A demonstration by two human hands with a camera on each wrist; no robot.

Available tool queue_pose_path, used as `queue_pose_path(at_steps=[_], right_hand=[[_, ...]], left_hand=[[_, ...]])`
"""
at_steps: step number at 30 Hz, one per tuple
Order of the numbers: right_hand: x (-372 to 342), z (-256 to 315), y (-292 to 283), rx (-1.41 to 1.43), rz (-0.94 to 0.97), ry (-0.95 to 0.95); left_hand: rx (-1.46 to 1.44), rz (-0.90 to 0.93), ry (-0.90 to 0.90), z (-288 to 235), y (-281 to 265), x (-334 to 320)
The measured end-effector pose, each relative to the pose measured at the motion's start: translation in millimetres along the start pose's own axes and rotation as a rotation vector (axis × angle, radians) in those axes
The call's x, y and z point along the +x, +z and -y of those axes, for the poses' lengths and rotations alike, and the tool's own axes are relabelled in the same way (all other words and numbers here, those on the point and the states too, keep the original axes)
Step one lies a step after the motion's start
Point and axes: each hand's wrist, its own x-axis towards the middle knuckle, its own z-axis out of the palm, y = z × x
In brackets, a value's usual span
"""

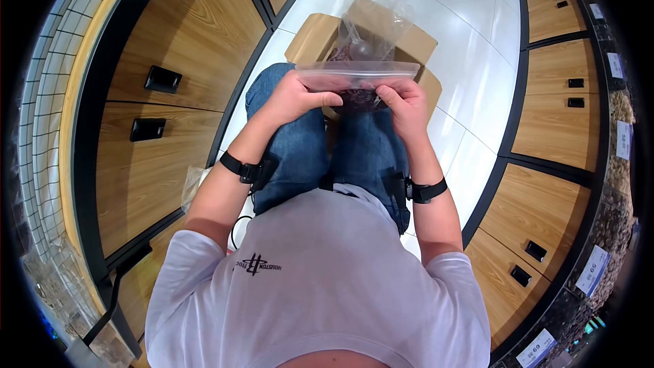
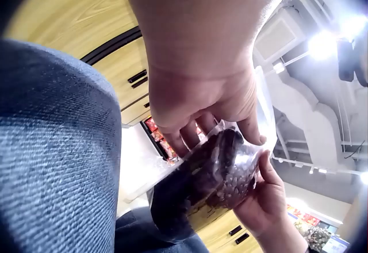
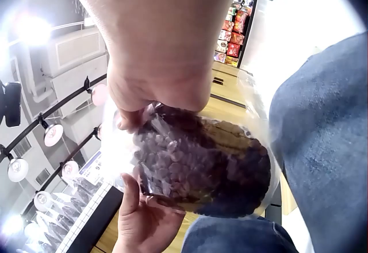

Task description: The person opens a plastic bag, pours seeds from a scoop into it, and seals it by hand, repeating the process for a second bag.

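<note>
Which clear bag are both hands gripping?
The straight-topped bag, pinched between left hand and right hand; the crumpled bag rises from the cardboard box.

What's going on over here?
A person is holding up a clear bag of something dark above their lap, with the left hand and right hand pinching it near the top. An open cardboard box sits in front, clear plastic sticking out. Whether the bag is sealed isn't clear.
</note>
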Motion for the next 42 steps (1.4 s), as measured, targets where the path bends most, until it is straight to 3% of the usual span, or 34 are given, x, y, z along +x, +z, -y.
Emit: queue_pose_path(at_steps=[4, 15, 17, 21, 33, 38, 42], right_hand=[[-3, 5, -1, 0.023, -0.019, 0.031], [-9, 9, 0, 0.008, -0.141, 0.180], [-11, 15, -4, 0.064, -0.169, 0.293], [-16, 23, -7, 0.008, -0.147, 0.322], [-20, 26, 0, -0.027, -0.069, 0.122], [-17, 35, 4, -0.288, -0.119, 0.006], [-19, 19, -3, -0.189, -0.183, 0.032]], left_hand=[[0.115, -0.033, 0.066, 5, 5, 2], [-0.231, -0.114, -0.056, 7, 17, -2], [-0.228, -0.120, -0.069, 8, 17, -3], [-0.191, -0.100, -0.051, 11, 17, -6], [-0.187, -0.169, 0.093, -13, -2, -7], [-0.095, -0.235, 0.055, -23, -5, -13], [0.031, -0.213, 0.010, -50, -15, -19]])
